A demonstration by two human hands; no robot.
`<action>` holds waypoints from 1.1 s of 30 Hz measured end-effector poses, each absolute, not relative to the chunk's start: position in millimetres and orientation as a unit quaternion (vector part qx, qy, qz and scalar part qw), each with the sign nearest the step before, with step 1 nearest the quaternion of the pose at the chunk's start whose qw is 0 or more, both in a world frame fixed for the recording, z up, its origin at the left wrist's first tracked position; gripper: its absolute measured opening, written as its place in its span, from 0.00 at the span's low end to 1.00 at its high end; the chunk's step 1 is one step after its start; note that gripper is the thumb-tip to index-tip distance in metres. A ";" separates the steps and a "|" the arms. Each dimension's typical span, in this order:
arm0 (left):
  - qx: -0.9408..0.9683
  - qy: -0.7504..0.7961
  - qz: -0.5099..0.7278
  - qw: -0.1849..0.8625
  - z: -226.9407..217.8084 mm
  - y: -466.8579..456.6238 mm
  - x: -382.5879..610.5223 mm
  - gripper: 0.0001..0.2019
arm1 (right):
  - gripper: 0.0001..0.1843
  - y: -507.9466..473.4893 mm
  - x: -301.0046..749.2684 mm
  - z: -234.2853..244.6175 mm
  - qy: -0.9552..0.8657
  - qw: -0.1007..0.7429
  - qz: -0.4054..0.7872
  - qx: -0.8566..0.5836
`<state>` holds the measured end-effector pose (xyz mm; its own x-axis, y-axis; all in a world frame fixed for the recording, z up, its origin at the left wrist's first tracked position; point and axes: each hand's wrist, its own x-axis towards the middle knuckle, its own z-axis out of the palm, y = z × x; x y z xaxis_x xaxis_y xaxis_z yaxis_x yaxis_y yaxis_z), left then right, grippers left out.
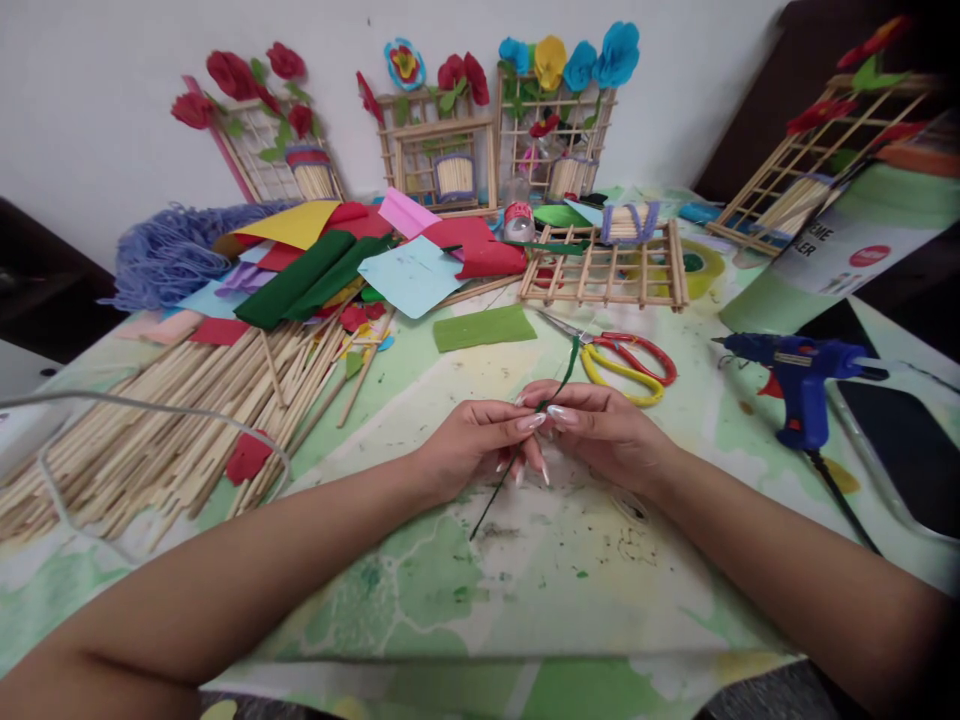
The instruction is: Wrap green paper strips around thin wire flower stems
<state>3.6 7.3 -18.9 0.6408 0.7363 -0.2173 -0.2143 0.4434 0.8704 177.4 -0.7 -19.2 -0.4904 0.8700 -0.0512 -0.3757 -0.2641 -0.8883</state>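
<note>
Both hands meet over the middle of the table around a thin dark green stem (491, 508), which looks like wire with a narrow green paper strip (571, 362) at its upper end. My left hand (484, 440) pinches it between thumb and fingers. Pressed close beside it, my right hand (611, 432) pinches the same piece where strip and stem meet. The fingertips cover that joint. Just beyond my right hand lie scissors (634, 368) with one red and one yellow handle. A light green paper piece (484, 328) rests behind my hands.
Wooden sticks (172, 420) and a grey cable (52, 470) spread at left. Coloured paper (300, 280) and purple yarn (176, 255) pile behind. A stick lattice (600, 275) lies further back. At right are a blue glue gun (806, 375), a phone (904, 450) and a large bottle (840, 235).
</note>
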 end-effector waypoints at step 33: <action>0.490 0.337 0.268 0.758 -20.8 5.6 5.6 0.19 | 0.04 -6.0 171.7 -23.6 -0.466 0.483 0.648 -0.360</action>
<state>5.6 5.6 -20.8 0.6292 0.7363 -0.2489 -0.0758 0.3768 0.9232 171.7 -6.0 -23.6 -0.2757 0.9611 -0.0163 -0.2903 -0.0995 -0.9517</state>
